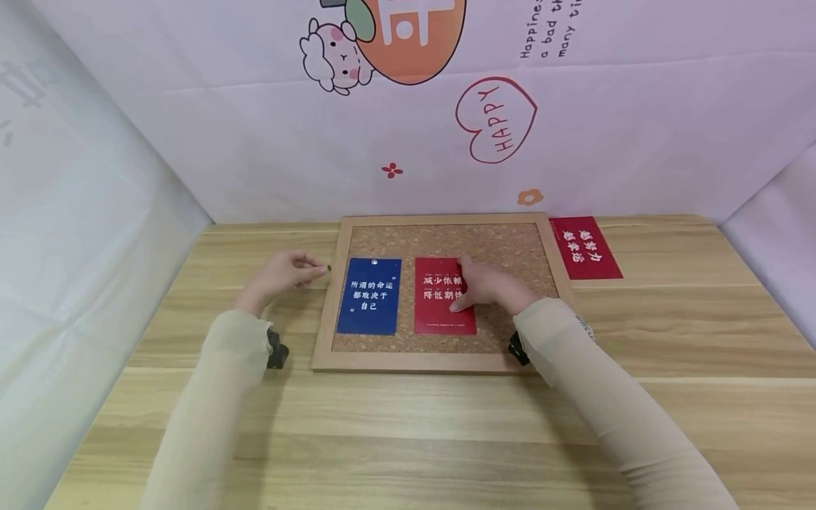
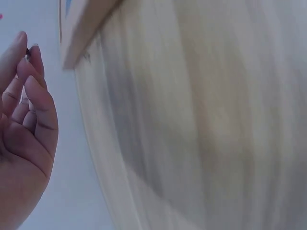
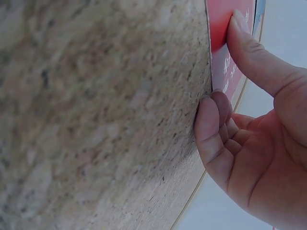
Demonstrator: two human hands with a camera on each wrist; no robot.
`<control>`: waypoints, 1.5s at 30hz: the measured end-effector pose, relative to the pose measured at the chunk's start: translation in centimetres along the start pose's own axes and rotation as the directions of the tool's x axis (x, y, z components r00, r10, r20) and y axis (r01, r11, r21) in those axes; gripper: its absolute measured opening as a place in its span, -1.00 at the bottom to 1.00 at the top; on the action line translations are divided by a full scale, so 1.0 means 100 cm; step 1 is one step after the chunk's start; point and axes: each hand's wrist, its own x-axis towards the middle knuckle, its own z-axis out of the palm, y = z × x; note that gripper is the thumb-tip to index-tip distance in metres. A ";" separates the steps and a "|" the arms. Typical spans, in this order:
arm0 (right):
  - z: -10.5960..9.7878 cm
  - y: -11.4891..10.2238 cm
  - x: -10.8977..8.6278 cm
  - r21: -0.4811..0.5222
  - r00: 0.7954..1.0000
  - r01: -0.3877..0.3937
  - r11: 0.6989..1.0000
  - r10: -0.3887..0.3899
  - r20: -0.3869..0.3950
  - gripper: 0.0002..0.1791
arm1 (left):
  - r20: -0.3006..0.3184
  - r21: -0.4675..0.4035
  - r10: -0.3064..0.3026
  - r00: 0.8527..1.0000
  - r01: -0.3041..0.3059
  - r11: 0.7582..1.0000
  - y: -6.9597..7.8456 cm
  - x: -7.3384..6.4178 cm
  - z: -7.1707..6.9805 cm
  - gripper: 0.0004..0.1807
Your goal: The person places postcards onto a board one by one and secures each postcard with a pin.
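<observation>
My left hand (image 1: 290,273) is just left of the corkboard, pinching a small dark thumbtack (image 1: 329,268) between thumb and fingertip; the left wrist view shows the tack (image 2: 28,53) as a tiny dark piece. My right hand (image 1: 489,285) holds a red card (image 1: 440,312) with white lettering against the corkboard (image 1: 497,241). Its thumb presses on the card's face, and the other fingers are at the right edge, seen in the right wrist view on the card (image 3: 221,62). Left of it, a blue card (image 1: 370,322) hangs from a silver tack (image 1: 374,262) at its top.
The framed board lies on a wood-grain table (image 1: 408,439). Another red card (image 1: 585,248) sits on the table by the board's upper right corner. A printed white cloth (image 1: 287,156) rises behind the table, with plain cloth at both sides.
</observation>
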 end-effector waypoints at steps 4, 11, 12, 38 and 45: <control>0.000 0.000 0.000 0.012 1.000 -0.005 1.000 0.005 -0.003 0.08 | -0.023 -0.039 -0.017 1.000 0.016 0.999 0.018 0.008 0.012 -0.61; 0.000 0.001 0.001 0.000 1.000 0.000 1.000 0.000 -0.015 0.09 | -0.028 -0.090 -0.068 0.997 0.065 0.994 0.055 0.018 0.036 -0.62; 0.000 0.001 0.001 0.000 1.000 0.000 1.000 0.000 -0.015 0.08 | -0.021 -0.082 -0.056 0.998 0.054 0.995 0.059 0.019 0.040 -0.63; 0.000 0.001 -0.001 0.014 1.000 0.023 1.000 -0.023 -0.011 0.00 | -0.030 -0.538 -0.119 0.992 0.084 0.839 0.130 0.039 0.116 -0.67; -0.001 0.002 0.000 0.019 0.999 0.033 0.999 -0.032 -0.006 -0.01 | -0.050 -0.596 -0.131 0.990 0.075 0.799 0.139 0.046 0.132 -0.67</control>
